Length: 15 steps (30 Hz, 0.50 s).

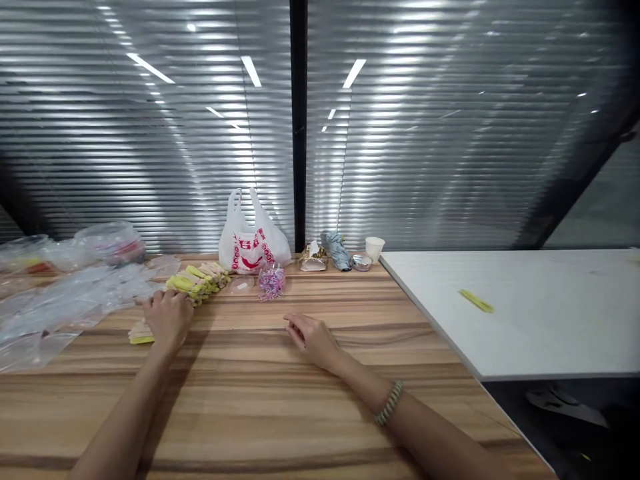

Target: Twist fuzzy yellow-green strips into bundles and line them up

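Note:
My left hand (pixel 167 318) rests on the wooden table (pixel 250 393), fingers curled over the near end of a row of yellow and pale wooden clips (pixel 197 281); a few more of them (pixel 140 333) lie just left of the hand. Whether it grips one I cannot tell. My right hand (pixel 313 339) lies flat on the bare wood in the middle, fingers loosely apart, holding nothing. A beaded bracelet (pixel 389 403) is on that wrist.
Clear plastic bags (pixel 65 293) pile up at the left. A white printed shopping bag (pixel 253 243), a small pack of pink clips (pixel 271 283), crumpled wrappers (pixel 325 257) and a paper cup (pixel 375 248) stand at the back. A white table (pixel 525 313) with a yellow strip (pixel 476 301) adjoins on the right.

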Motion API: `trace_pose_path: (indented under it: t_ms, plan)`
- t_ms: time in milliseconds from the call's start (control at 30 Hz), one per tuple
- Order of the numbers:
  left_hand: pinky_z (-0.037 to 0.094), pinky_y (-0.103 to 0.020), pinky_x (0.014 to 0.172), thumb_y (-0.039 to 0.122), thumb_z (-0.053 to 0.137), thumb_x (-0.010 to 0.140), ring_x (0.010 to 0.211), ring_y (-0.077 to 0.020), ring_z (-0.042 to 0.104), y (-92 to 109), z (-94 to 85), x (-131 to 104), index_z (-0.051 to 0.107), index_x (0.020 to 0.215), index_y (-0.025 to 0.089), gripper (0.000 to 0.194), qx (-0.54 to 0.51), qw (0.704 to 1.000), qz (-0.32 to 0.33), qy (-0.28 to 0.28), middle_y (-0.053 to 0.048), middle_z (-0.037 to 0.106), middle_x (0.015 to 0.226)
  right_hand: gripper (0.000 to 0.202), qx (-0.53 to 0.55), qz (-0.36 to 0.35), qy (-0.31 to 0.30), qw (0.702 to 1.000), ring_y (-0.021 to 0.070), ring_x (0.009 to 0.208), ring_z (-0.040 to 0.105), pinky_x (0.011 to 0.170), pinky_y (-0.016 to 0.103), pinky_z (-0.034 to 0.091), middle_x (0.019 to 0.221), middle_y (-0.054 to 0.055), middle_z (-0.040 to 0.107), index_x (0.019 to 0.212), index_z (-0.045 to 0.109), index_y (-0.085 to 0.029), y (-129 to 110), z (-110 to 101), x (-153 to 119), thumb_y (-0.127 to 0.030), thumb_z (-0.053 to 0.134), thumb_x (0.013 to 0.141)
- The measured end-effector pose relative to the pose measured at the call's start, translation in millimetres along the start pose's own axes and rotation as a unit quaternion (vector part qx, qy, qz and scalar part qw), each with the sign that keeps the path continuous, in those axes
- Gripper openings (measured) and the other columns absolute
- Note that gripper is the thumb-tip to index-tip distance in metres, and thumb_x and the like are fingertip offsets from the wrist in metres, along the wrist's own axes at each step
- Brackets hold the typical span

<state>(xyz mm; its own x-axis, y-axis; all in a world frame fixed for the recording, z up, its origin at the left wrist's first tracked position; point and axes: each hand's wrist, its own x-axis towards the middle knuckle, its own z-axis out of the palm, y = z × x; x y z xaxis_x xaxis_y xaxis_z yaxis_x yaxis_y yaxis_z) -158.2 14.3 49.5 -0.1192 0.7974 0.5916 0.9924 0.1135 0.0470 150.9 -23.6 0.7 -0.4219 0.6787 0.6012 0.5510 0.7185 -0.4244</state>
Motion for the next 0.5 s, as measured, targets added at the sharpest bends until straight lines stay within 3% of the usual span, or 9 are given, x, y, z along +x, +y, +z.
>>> trace_pose_path:
  t_ms: [100,300,433,500]
  plan:
    - [0.025,-0.038,0.076,0.026,0.034,0.078,0.082,-0.0262,0.048,-5.0,4.9,2.1,0.063,0.077,0.014,0.032,0.143,0.989,0.024,0.037,-0.012,0.064,0.084,0.025,-0.004,0.023,0.016,1.0,0.0152,0.086,0.058,0.078,0.026,0.044,0.097,0.006,0.063,0.106,0.053,-0.017,-1.0,-0.9,0.4,-0.018,0.04,0.085]
    - [0.025,-0.035,0.074,0.026,0.033,0.078,0.081,-0.0229,0.048,-5.2,10.9,6.1,0.062,0.076,0.017,0.03,0.144,0.984,0.015,0.107,-0.008,0.066,0.087,0.023,-0.057,0.06,0.076,0.994,0.0155,0.082,0.056,0.074,0.025,0.043,0.092,0.005,0.063,0.101,0.056,-0.018,15.2,-13.8,8.3,-0.019,0.039,0.085]
    - [0.025,-0.034,0.073,0.026,0.035,0.078,0.082,-0.0233,0.048,-1.4,15.4,7.0,0.063,0.078,0.017,0.029,0.122,0.982,0.051,0.134,-0.008,0.066,0.083,0.024,-0.175,0.133,0.144,0.965,0.0191,0.086,0.052,0.078,0.03,0.04,0.089,0.009,0.061,0.095,0.058,-0.014,62.1,-54.3,13.6,-0.017,0.036,0.085]
    - [0.026,-0.034,0.072,0.026,0.037,0.078,0.082,-0.0232,0.048,-0.1,17.7,7.2,0.063,0.075,0.017,0.028,0.113,0.982,0.063,0.138,-0.007,0.066,0.08,0.024,-0.269,0.176,0.13,0.938,0.0221,0.092,0.049,0.083,0.033,0.037,0.092,0.012,0.06,0.092,0.06,-0.011,95.0,-87.9,4.7,-0.014,0.038,0.082]
